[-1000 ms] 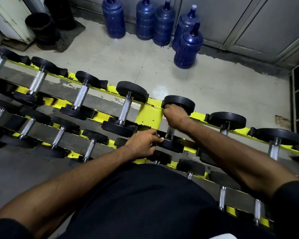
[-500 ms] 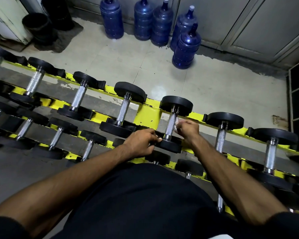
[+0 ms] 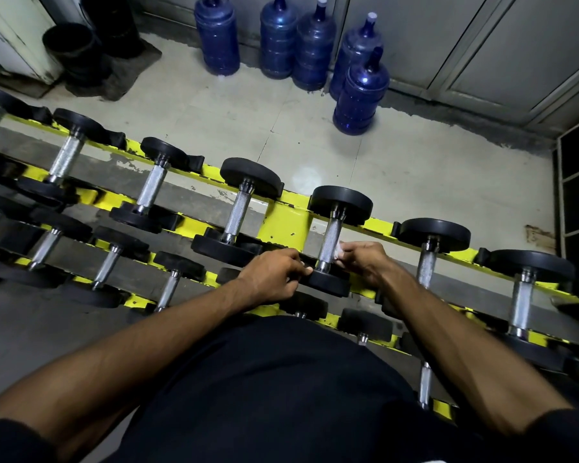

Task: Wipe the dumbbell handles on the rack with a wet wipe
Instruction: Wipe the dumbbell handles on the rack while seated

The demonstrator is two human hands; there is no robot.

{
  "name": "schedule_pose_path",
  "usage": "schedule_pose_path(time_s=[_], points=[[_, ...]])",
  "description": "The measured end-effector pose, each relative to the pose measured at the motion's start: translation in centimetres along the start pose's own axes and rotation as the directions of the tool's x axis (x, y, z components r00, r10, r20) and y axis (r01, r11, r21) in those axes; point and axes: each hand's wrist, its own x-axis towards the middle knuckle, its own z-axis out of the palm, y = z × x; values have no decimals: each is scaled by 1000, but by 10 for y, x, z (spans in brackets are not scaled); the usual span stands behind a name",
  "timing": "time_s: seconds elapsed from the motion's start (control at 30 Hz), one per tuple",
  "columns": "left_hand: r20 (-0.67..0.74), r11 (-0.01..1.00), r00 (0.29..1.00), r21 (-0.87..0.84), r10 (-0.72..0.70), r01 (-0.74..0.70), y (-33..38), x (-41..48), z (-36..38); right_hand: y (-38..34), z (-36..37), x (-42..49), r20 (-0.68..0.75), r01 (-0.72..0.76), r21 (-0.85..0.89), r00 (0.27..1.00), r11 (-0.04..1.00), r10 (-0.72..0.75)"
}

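Nearest the camera, a dark shirt and two bare forearms are seen reaching out over the yellow rack [image 3: 283,225]. The left hand [image 3: 274,274] is curled with its fingertips pressed against the near black head [image 3: 326,282] of one dumbbell, apparently to steady it. The right hand [image 3: 365,260] is closed in a pinch on a small white wet wipe [image 3: 340,251], which is held against the right side of the knurled steel handle [image 3: 329,240], low down near the near head.

The wipe is judged to be light, limp and damp, so it is best kept bunched between thumb and fingers and wrapped round the bar rather than held by a corner. The handle is stiff, and its knurling is likely to drag at the wipe and may shred it. The dumbbell looks heavy and is seated in the rack, so little shifting is expected; any bracing is best taken on the rubber head.

Farther out, the far head [image 3: 340,203] rests on the back rail, with neighbouring dumbbells to either side. Beyond, blue water jugs [image 3: 360,95] stand on the floor by the wall.
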Motion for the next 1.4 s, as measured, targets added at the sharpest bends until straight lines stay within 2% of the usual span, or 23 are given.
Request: schedule_pose_path(time_s=[0.1,0.17,0.27,0.3,0.33,0.37,0.43,0.5,0.6,0.63,0.67,0.73,0.77,0.83,0.93,1.03,1.1,1.17,1.2,1.23,1.3,1.33,1.4], points=[[3,1000,1000,6,-4,4,2,0,0,-12,16,7,-151,74,204,988,976,-43],[-1,1000,1000,4,-1,1,1,-1,2,-18,27,9,-209,121,230,975,966,-73],[7,1000,1000,7,7,-7,1,-2,2,-10,24,4,-218,120,38,970,992,-109],[12,1000,1000,10,11,-11,0,-1,1,-4,20,1,-214,155,-75,962,985,-168],[15,1000,1000,13,16,-16,0,-1,0,3,16,-1,-195,242,-226,938,944,-287],[17,1000,1000,18,19,-19,1,-1,-1,8,12,-3,-135,362,-387,887,848,-441],[16,1000,1000,22,19,-20,2,-1,-1,11,9,-5,67,561,-611,740,559,-669],[16,1000,1000,20,14,-14,3,-2,0,5,9,-3,242,666,-678,603,311,-760],[7,1000,1000,22,13,-13,4,-4,1,-13,12,-1,416,698,-716,452,23,-789],[5,1000,1000,24,14,-14,4,-4,1,-18,15,-1,504,678,-729,442,-92,-742],[5,999,1000,29,16,-16,5,-4,1,-22,19,-3,604,643,-734,470,-219,-644],[7,999,1000,36,23,-23,5,-5,0,-31,34,-12,726,567,-687,563,-454,-395],[5,999,1000,37,26,-26,5,-5,0,-38,42,-18,735,537,-662,602,-523,-312],[3,999,1000,33,21,-22,5,-5,-1,-51,56,-26,703,472,-666,658,-578,-272],[0,1000,1000,23,15,-15,5,-5,1,-62,65,-22,662,387,-695,672,-606,-330],[-4,1000,1000,12,15,-15,4,-6,2,-51,69,-24,706,434,-608,678,-665,-203],[-2,1000,1000,19,10,-10,5,-5,1,-42,63,-27,730,503,-598,664,-624,-164],[-4,1000,1000,28,10,-10,5,-5,1,-33,50,-22,710,547,-691,637,-472,-301],[-5,1000,1000,25,9,-9,4,-5,1,-26,40,-17,648,561,-761,628,-326,-431],[-5,1000,1000,20,9,-9,4,-5,1,-19,31,-13,536,574,-808,622,-134,-571],[1,1000,1000,14,11,-11,4,-5,0,-3,21,-12,202,578,-767,629,279,-751],[5,1000,1000,16,12,-13,4,-4,0,4,23,-13,33,554,-696,662,458,-749],[8,1000,1000,20,16,-17,4,-3,-1,9,32,-10,-219,455,-465,772,759,-597]])
